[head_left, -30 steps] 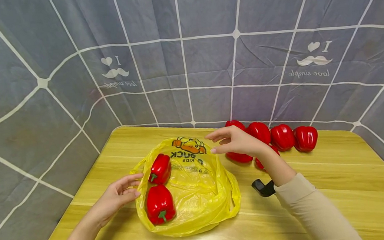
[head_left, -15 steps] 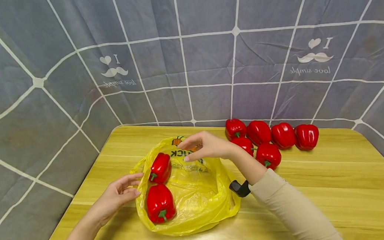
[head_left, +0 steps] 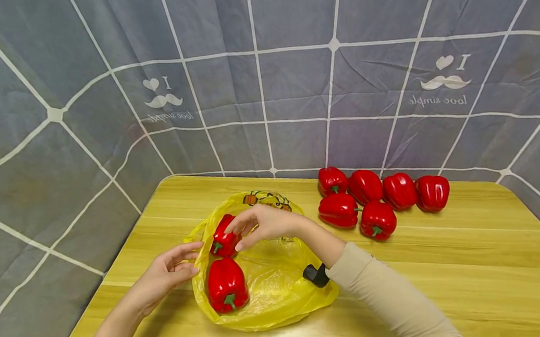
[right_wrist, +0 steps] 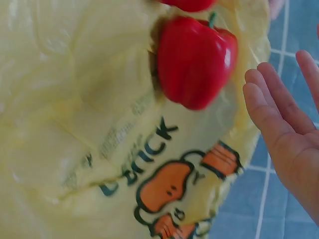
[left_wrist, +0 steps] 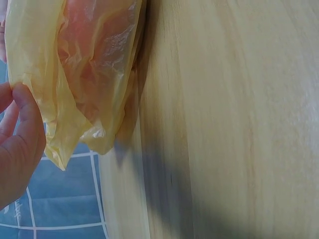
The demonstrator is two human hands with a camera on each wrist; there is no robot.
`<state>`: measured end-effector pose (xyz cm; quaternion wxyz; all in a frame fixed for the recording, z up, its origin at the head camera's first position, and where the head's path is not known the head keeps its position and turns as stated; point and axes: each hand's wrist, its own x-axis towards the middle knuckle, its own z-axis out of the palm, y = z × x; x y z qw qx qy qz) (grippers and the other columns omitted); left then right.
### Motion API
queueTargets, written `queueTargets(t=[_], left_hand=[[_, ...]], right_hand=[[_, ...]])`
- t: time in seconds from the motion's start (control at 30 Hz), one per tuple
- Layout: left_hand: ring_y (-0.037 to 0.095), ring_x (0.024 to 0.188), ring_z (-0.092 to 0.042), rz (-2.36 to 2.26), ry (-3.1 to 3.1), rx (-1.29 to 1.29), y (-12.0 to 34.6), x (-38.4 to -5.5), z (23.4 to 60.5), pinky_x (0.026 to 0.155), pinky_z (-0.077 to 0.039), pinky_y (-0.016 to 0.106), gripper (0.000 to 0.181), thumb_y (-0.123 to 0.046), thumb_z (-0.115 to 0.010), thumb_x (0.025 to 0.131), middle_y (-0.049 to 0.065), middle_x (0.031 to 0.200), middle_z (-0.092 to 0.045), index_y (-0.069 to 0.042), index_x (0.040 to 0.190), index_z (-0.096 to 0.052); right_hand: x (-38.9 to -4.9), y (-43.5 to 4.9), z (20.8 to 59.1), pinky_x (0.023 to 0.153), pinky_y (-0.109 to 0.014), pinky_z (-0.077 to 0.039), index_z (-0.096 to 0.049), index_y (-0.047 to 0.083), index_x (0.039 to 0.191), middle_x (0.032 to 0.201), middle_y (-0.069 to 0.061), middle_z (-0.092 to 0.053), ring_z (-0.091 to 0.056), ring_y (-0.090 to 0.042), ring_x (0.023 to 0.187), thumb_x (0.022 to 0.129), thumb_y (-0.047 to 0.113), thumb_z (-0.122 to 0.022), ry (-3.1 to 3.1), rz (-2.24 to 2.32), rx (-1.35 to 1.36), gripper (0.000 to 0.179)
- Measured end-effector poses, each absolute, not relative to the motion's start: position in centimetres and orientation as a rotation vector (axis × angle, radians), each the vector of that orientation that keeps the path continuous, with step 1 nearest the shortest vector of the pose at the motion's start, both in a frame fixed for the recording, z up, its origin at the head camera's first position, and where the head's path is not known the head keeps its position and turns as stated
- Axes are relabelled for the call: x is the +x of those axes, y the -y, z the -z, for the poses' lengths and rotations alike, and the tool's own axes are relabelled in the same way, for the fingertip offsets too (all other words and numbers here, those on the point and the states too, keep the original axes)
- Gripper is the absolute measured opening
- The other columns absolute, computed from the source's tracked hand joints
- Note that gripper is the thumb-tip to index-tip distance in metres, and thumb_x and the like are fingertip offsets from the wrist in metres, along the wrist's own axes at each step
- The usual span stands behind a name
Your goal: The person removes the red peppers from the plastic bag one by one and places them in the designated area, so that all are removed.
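Observation:
A yellow plastic bag point(head_left: 273, 278) lies with its mouth spread on the table. Inside, along its left side, are two red bell peppers: a far one point(head_left: 225, 238) and a near one point(head_left: 226, 285). My left hand point(head_left: 165, 275) pinches the bag's left rim between thumb and fingers, plainest in the left wrist view, where a pepper's red shows through the plastic. My right hand point(head_left: 269, 223) reaches over the bag, fingers gently bent and holding nothing, its fingertips overlapping the far pepper in the head view. In the right wrist view the fingers stand apart from that pepper point(right_wrist: 195, 64).
Several more red peppers point(head_left: 378, 220) sit grouped at the back right of the wooden table point(head_left: 446, 266). A grey checked curtain point(head_left: 292, 88) rises behind and to the left. A black strap point(head_left: 316, 275) hangs at the right wrist, over the bag.
My right hand has moved left and nearer from beside the grouped peppers to above the far pepper in the bag. The left hand has stayed at the rim.

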<state>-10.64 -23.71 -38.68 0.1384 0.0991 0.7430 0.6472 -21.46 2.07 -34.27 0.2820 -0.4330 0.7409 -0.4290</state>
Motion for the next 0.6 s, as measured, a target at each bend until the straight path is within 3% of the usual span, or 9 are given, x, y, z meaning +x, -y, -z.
queueTargets(t=[0.3, 0.47, 0.6], left_hand=[[0.013, 0.095, -0.059, -1.861, -2.159, 0.270, 23.7, -10.6, 38.7, 0.079, -0.051, 0.026, 0.055, -0.007, -0.060, 0.090, 0.008, 0.113, -0.053, 0.009, 0.136, -0.035], [0.013, 0.095, -0.059, -1.853, -2.164, 0.251, 23.7, -10.5, 38.6, 0.078, -0.051, 0.027, 0.054, -0.007, -0.060, 0.090, 0.008, 0.113, -0.052, 0.008, 0.136, -0.035], [0.013, 0.095, -0.059, -1.853, -2.161, 0.251, 23.6, -10.5, 38.5, 0.079, -0.051, 0.025, 0.055, -0.007, -0.060, 0.090, 0.008, 0.112, -0.052, 0.009, 0.135, -0.035]], right_hand=[[-20.7, -0.9, 35.8, 0.088, -0.021, -0.045, -0.061, 0.001, 0.118, 0.122, -0.010, -0.059, -0.056, -0.020, 0.109, 0.082, 0.010, -0.072, -1.969, 1.061, -1.134, 0.039], [-20.6, -0.9, 36.6, 0.090, -0.023, -0.045, -0.062, 0.003, 0.118, 0.121, -0.010, -0.060, -0.055, -0.023, 0.111, 0.080, 0.010, -0.074, -1.959, 1.029, -1.122, 0.041], [-20.5, -0.9, 37.1, 0.087, -0.021, -0.045, -0.063, 0.009, 0.119, 0.118, -0.002, -0.060, -0.054, -0.025, 0.111, 0.079, 0.013, -0.075, -1.953, 0.985, -1.074, 0.042]])
